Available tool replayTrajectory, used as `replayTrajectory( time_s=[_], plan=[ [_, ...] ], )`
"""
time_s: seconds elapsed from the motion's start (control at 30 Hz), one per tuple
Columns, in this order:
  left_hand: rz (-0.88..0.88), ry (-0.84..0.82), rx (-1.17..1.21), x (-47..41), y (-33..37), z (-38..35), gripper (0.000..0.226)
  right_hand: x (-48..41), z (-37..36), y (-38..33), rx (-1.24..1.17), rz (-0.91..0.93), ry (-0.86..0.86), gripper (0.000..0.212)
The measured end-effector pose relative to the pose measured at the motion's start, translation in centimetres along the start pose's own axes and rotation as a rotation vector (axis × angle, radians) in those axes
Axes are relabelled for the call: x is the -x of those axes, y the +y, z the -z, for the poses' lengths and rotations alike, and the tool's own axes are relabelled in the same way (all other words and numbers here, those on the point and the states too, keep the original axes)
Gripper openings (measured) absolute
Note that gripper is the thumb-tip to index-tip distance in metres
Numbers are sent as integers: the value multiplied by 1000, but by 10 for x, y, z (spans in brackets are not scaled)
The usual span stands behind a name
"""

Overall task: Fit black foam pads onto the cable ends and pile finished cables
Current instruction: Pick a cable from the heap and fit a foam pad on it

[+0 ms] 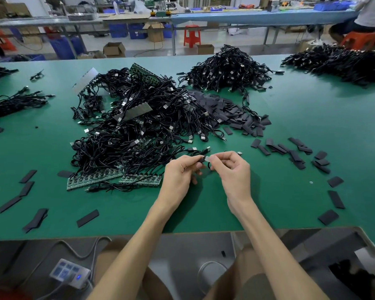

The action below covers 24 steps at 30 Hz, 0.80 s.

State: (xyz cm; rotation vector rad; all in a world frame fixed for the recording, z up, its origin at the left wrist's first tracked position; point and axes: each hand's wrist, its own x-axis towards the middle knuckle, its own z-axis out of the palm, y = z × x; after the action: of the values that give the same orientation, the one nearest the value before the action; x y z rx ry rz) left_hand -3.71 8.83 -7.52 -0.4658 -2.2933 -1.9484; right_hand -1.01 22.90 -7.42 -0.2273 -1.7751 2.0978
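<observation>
My left hand and my right hand meet just above the green table, in front of a big tangled heap of black cables. The left fingers pinch a black cable end whose small silver tip sticks out toward my right hand. My right thumb and forefinger pinch that silver tip; a black loop shows just under them. Loose black foam pads lie heaped right of the tangle, and more pads are scattered further right. A second cable pile sits behind.
Green circuit board strips lie under the tangle's front edge. Single foam pads dot the near table. Further cable piles lie at the far right and left. A power strip rests below the table edge. A seated person is far right.
</observation>
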Motion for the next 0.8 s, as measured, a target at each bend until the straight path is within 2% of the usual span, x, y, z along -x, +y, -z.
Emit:
replayTrajectory(
  time_s=[0.27, 0.43, 0.57, 0.67, 0.8],
  plan=[
    [-204, -18, -364, 4, 3, -1, 39, 1, 1, 1, 62, -4, -38, 8],
    [-175, -27, -339, 2, 7, -1, 28, 1, 0, 0, 26, 0, -67, 7],
    [-135, 14, -330, 0, 8, -2, 27, 2, -1, 0, 40, 24, -82, 24],
    [-180, 49, -358, 1, 9, -1, 32, 1, -2, 0, 26, 8, -92, 18],
    [-197, 5, -312, 3, 10, 0, 34, 0, -1, 1, 0, -14, -75, 10]
  ],
)
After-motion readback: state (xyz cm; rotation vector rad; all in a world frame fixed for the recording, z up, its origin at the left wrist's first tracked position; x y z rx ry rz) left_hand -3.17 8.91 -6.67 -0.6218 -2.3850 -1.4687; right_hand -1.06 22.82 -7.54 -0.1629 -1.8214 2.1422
